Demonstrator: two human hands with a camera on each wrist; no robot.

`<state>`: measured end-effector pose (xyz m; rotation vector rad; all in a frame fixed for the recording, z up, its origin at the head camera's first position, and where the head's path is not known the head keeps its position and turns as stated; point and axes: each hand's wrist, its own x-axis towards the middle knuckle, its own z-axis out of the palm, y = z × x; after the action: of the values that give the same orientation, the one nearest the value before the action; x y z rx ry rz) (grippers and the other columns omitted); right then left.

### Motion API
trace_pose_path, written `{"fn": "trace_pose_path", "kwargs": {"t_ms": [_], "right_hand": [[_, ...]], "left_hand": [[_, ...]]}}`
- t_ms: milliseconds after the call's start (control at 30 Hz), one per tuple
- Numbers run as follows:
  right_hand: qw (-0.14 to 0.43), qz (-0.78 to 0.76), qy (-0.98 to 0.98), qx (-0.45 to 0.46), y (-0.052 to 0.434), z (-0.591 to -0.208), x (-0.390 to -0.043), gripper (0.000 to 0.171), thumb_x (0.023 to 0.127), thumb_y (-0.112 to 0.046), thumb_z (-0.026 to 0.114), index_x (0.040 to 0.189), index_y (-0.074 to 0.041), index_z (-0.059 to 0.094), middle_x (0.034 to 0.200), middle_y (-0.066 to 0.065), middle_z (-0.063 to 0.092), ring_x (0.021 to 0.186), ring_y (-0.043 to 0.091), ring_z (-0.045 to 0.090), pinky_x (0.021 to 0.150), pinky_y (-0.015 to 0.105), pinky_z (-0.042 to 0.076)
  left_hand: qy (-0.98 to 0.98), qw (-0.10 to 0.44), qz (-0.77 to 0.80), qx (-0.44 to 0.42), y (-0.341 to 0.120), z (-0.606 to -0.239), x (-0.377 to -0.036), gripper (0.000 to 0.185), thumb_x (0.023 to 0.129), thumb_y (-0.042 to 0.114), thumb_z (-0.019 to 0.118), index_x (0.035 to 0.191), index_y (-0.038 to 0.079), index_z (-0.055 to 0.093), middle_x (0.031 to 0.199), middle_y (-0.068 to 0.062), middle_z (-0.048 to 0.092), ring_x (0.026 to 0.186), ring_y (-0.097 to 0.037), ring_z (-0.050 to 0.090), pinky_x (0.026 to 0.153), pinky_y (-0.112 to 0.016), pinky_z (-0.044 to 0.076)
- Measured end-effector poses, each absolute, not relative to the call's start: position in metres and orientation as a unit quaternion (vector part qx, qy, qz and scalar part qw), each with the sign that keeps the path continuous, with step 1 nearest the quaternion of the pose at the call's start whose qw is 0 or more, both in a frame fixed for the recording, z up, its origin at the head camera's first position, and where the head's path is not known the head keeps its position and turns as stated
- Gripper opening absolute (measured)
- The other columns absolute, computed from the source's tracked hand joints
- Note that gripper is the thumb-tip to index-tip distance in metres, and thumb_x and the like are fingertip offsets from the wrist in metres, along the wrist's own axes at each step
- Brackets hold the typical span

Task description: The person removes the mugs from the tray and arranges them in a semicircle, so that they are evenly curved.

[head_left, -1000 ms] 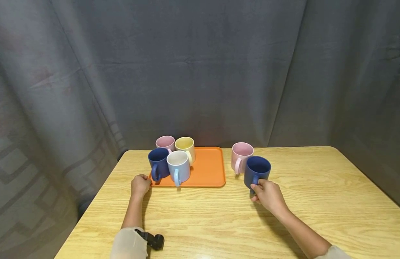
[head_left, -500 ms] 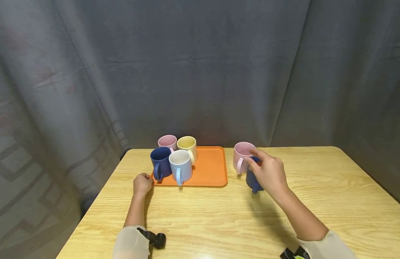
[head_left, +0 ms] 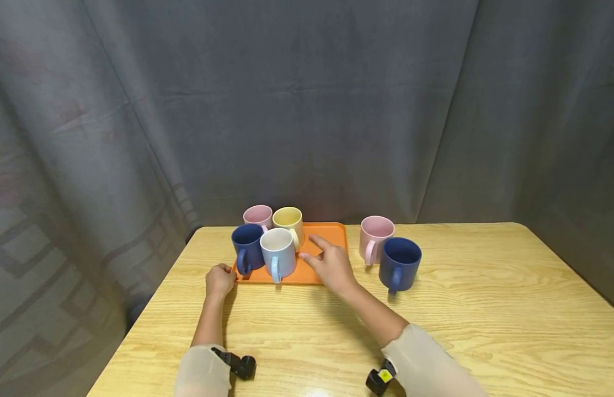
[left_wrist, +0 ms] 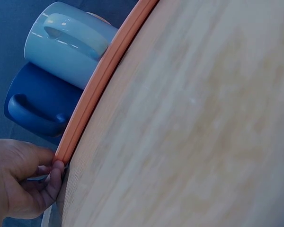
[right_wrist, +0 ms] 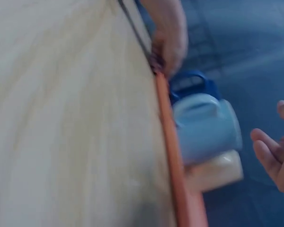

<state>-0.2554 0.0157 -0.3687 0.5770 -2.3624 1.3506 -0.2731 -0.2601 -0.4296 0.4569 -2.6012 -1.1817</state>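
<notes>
An orange tray (head_left: 324,242) lies on the wooden table (head_left: 485,309) and carries a dark blue mug (head_left: 247,249), a light blue mug (head_left: 278,255), a pink mug (head_left: 257,215) and a yellow mug (head_left: 289,221). My left hand (head_left: 219,280) pinches the tray's near left corner (left_wrist: 61,153). My right hand (head_left: 329,263) hovers open over the tray's near edge, fingers spread toward the yellow mug, holding nothing. To the right of the tray a second pink mug (head_left: 374,238) and a second dark blue mug (head_left: 399,263) stand on the table.
A grey curtain (head_left: 307,110) hangs close behind the table's far edge. The table's right half and near strip are bare wood. In the right wrist view the light blue mug (right_wrist: 206,125) and tray rim (right_wrist: 173,156) appear blurred.
My right hand let go of the dark blue mug on the table, rose, and swung left to the tray. The left hand stayed on the tray corner.
</notes>
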Motion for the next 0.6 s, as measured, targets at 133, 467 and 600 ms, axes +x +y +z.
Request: {"fn": "trace_pose_path", "kwargs": {"t_ms": [133,467,600], "right_hand": [[0.064,0.535,-0.819,0.198,-0.014,-0.385,-0.262,0.044,0.084,-0.018,0.068,0.119,0.006,0.057,0.104,0.019,0.065,0.061,0.020,0.065,0.049,0.024,0.048],[-0.088,0.639,-0.752,0.133,-0.063,-0.409,-0.268,0.023,0.086,-0.010,0.064,0.099,0.009,0.063,0.083,0.023,0.065,0.056,0.022,0.065,0.055,0.034,0.053],[-0.071,0.656,-0.743,0.115,-0.067,-0.412,-0.267,0.018,0.087,-0.004,0.060,0.096,0.010,0.064,0.080,0.023,0.066,0.056,0.020,0.065,0.056,0.032,0.053]], "left_hand": [[-0.902,0.138,-0.380,0.151,-0.261,-0.431,-0.273,0.011,0.079,-0.001,0.054,0.084,-0.009,0.059,0.074,-0.019,0.064,0.071,-0.031,0.061,0.061,-0.034,0.047],[-0.906,0.139,-0.369,0.151,-0.261,-0.431,-0.273,0.014,0.078,-0.001,0.053,0.085,-0.010,0.061,0.080,-0.023,0.063,0.081,-0.038,0.058,0.069,-0.042,0.046],[-0.905,0.141,-0.373,0.152,-0.260,-0.431,-0.272,0.014,0.077,-0.001,0.054,0.085,-0.010,0.060,0.078,-0.022,0.063,0.079,-0.037,0.059,0.068,-0.040,0.047]]}}
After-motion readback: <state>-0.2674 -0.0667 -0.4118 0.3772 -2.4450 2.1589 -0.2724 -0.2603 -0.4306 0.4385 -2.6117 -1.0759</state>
